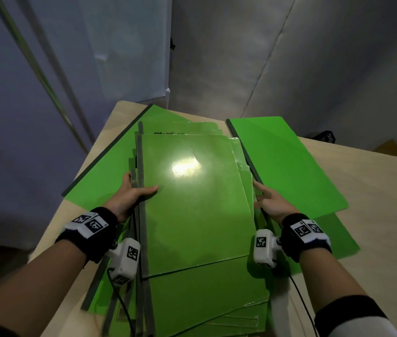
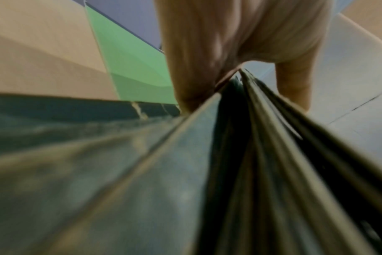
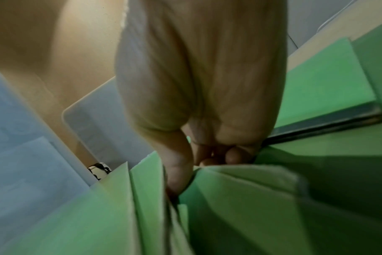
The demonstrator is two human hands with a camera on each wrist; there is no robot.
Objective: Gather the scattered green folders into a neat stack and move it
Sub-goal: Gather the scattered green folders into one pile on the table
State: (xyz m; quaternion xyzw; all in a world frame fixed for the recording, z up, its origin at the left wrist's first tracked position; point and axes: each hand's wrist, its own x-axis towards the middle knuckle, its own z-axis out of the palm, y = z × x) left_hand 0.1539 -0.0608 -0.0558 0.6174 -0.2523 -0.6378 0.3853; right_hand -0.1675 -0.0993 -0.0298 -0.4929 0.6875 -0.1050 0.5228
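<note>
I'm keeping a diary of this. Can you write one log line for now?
left hand: grips folder pile | right hand: at pile's edge | two folders loose

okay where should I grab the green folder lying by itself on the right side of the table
Take the lone folder by its dark spine strip, which faces the pile. It lies flat, and the right hand is already beside that edge.
</note>
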